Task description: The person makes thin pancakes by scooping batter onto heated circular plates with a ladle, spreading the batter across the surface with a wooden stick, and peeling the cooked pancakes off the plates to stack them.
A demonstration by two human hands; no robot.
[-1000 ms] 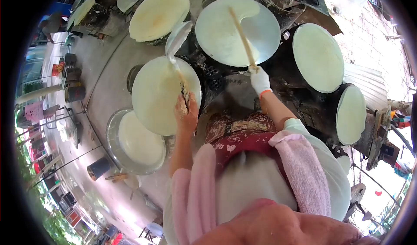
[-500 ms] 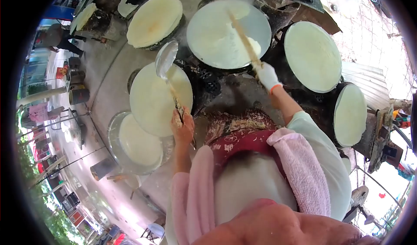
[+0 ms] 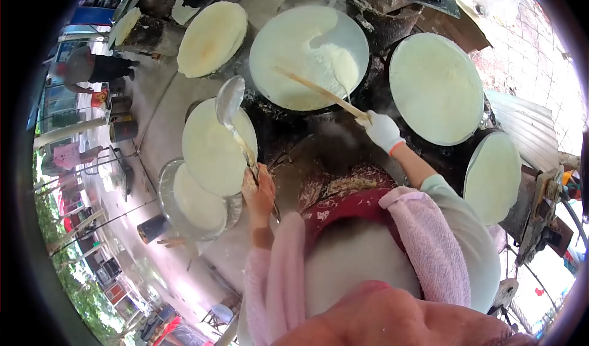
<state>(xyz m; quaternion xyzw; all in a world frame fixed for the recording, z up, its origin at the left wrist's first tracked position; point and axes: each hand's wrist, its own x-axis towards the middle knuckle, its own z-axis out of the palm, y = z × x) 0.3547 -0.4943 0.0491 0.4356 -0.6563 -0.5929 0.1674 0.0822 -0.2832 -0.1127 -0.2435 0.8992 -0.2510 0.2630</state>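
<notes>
My bare left hand (image 3: 259, 189) is closed round the handle of a ladle. The metal ladle bowl (image 3: 230, 99) hangs over the edge of a pale round sheet of batter (image 3: 215, 152) on the left. My right hand (image 3: 383, 131), in a white glove with an orange cuff, grips a wooden batter spreader (image 3: 316, 89). Its blade reaches across the near part of a large round griddle (image 3: 359, 42). A wet pool of batter (image 3: 345, 69) lies at the griddle's right side, and a thinner layer curves along its far and left sides.
A wide metal basin (image 3: 165, 189) of pale batter stands at lower left. Round griddles with pale sheets (image 3: 437, 88) (image 3: 492, 177) are on the right. A browned stack of flatbreads (image 3: 211, 39) sits at upper left. A person (image 3: 86, 66) stands farther off.
The spreader has swung so its far end points left, and the batter has spread in a curve over the griddle's far and left sides. My left hand keeps hold of the ladle.
</notes>
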